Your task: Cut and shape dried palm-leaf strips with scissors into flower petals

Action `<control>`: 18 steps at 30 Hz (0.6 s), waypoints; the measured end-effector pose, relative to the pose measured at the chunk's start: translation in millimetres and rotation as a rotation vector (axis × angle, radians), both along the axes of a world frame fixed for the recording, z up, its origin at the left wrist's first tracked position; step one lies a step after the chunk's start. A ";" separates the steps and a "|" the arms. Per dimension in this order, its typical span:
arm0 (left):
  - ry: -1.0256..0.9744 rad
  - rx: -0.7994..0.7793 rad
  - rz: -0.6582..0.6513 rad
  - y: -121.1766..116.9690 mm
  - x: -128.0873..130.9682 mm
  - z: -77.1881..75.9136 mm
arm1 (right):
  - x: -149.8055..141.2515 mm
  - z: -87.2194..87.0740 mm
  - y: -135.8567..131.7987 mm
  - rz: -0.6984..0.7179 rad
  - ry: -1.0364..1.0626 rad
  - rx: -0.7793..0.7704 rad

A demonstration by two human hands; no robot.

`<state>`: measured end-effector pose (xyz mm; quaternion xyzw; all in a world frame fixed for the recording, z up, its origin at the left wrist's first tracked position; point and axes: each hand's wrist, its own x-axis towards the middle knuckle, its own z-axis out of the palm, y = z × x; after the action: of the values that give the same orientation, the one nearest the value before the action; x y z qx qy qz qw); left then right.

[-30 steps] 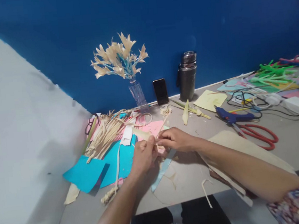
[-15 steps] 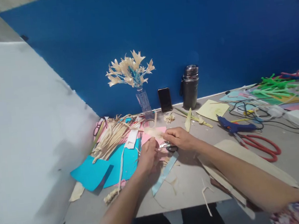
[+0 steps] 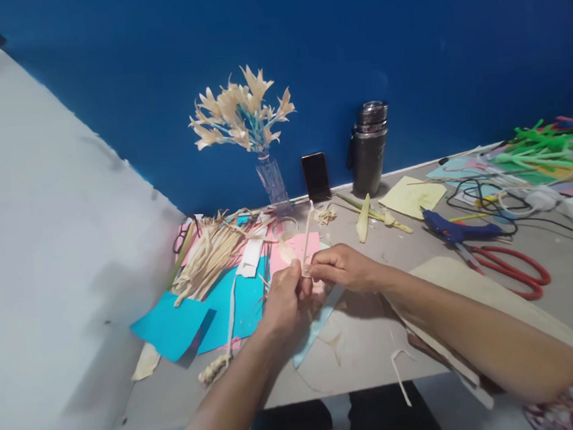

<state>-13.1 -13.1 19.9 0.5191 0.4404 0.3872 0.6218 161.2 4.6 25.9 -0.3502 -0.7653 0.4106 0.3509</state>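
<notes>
My left hand [image 3: 286, 294] is closed, thumb and fingers pinching a pale dried-husk strip [image 3: 309, 234] that stands up above the fingertips. My right hand [image 3: 345, 267] is closed too, its fingertips meeting the strip's lower end just beside the left thumb. What else may lie between the fingers is hidden. Beneath the hands lie a pink paper sheet [image 3: 309, 242] and a light-blue strip [image 3: 313, 342]. A flat piece of husk [image 3: 285, 250] rests on the pink sheet, just past the left hand.
Dried husk strips [image 3: 206, 257] and blue paper [image 3: 173, 326] lie at left. Behind stand a vase [image 3: 274, 186] of husk flowers [image 3: 237, 109], a phone [image 3: 316, 177] and a flask [image 3: 370, 151]. Rightward are a glue gun [image 3: 455, 228], red-handled scissors [image 3: 514, 268] and cables.
Small dark-handled scissors seen between my hands are no longer visible. My hands have come closer together, and the husk strip now stands up from the fingertips. The view has tilted slightly downward.
</notes>
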 end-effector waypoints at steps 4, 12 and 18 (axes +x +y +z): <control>-0.212 -0.106 -0.062 2.6 -0.4 5.8 | 8.9 -6.4 8.5 0.036 0.087 -0.007; -0.373 -0.139 0.277 20.9 -10.2 2.6 | 30.9 -6.7 28.4 -0.368 0.086 0.182; -0.253 -0.028 0.214 5.7 9.3 -4.1 | -2.7 -8.8 2.9 -0.266 0.012 0.225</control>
<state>-3.8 -7.4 15.7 0.4078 0.4167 0.5072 0.6347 158.5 7.5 17.1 -0.4044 -0.7512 0.2746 0.4436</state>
